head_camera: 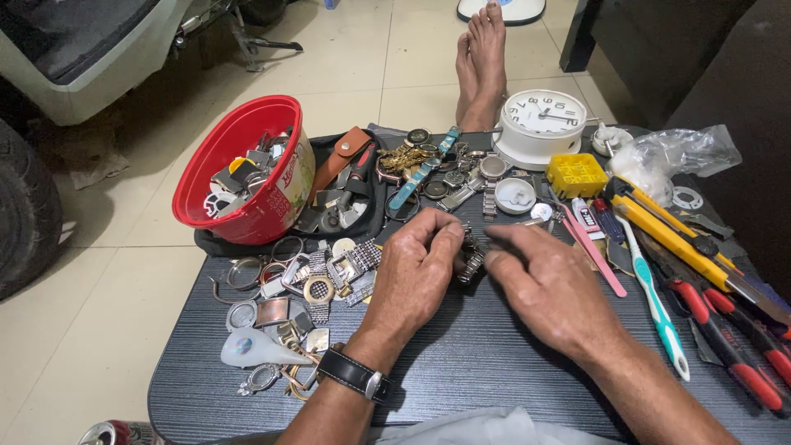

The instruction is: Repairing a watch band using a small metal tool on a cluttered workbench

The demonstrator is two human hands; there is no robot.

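Observation:
My left hand [414,272] and my right hand [548,284] meet over the middle of a dark striped table [461,363]. Between their fingertips they pinch a metal watch bracelet [471,257], held just above the tabletop. A black-strapped wristwatch [356,375] sits on my left wrist. Left of my left hand lies a heap of watch cases, rings and band pieces [297,288]. Beyond my hands lie several watches and straps [437,169].
A red tub [247,165] of parts stands at the table's back left. A white alarm clock [540,124], a yellow parts box [577,173], a plastic bag [671,156], a toothbrush [659,309], a yellow knife [676,239] and red-handled pliers [733,338] crowd the right. My bare feet [482,62] rest on the tiled floor beyond.

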